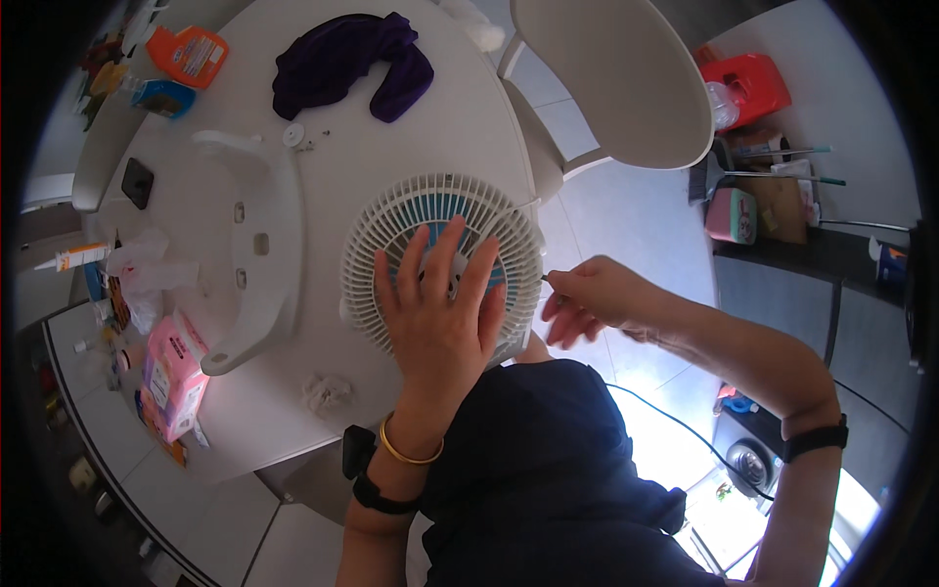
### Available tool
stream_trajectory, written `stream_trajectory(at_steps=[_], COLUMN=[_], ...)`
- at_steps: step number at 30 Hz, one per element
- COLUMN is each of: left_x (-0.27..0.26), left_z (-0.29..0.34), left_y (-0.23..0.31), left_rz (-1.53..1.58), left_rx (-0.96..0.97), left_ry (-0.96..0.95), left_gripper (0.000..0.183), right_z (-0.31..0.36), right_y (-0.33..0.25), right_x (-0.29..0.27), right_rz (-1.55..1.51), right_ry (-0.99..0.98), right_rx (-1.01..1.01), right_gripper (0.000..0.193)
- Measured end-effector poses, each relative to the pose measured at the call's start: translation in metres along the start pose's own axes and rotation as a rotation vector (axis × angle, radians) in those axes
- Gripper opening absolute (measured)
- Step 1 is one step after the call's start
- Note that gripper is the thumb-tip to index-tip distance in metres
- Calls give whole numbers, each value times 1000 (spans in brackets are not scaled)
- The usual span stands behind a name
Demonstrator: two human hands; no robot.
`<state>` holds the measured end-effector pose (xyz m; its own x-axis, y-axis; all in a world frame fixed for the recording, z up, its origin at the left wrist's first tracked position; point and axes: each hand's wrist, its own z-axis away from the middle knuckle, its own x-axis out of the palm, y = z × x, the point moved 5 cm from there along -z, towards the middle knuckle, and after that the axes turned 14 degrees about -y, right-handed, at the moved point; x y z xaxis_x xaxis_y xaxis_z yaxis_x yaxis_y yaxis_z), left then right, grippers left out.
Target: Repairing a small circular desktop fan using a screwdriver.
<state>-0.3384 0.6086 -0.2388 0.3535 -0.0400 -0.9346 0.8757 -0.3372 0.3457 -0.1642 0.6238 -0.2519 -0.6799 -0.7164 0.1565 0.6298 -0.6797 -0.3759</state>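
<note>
A round fan head (pixel 367 230) with a white wire grille lies on the table near its right edge. Blue blades show through the bars. My left hand (pixel 437 303) rests flat on the grille, fingers spread. Just off the fan's right rim, my right hand (pixel 602 298) pinches a thin dark piece (pixel 545 277) between thumb and forefinger. Its tip meets or nearly meets the rim; its kind is too small to tell. A curved white plastic stand (pixel 279 245) with slots lies left of the fan. A small white round cap (pixel 293 135) sits beyond it, beside tiny loose parts (pixel 311 147).
A dark purple cloth (pixel 337 73) lies at the table's far side. Orange (pixel 191 57) and blue (pixel 164 99) bottles, a phone (pixel 138 183), a plastic bag (pixel 145 274) and a pink tissue pack (pixel 174 377) line the left. Crumpled tissue (pixel 326 393) lies near me; a chair (pixel 626 78) stands far right.
</note>
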Motion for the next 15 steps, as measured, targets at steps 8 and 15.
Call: stream_trajectory(at_steps=[8, 15], left_x=[-1, 1], left_z=[0, 3], left_y=[0, 1], left_rz=[-4, -18], left_rx=[11, 14], left_ry=[17, 27], left_gripper=[40, 38], right_z=[-6, -5], right_y=[18, 19], right_x=[20, 5], right_rz=[-664, -86], right_ry=[-60, 243], right_rx=[-189, -546], right_gripper=[41, 27])
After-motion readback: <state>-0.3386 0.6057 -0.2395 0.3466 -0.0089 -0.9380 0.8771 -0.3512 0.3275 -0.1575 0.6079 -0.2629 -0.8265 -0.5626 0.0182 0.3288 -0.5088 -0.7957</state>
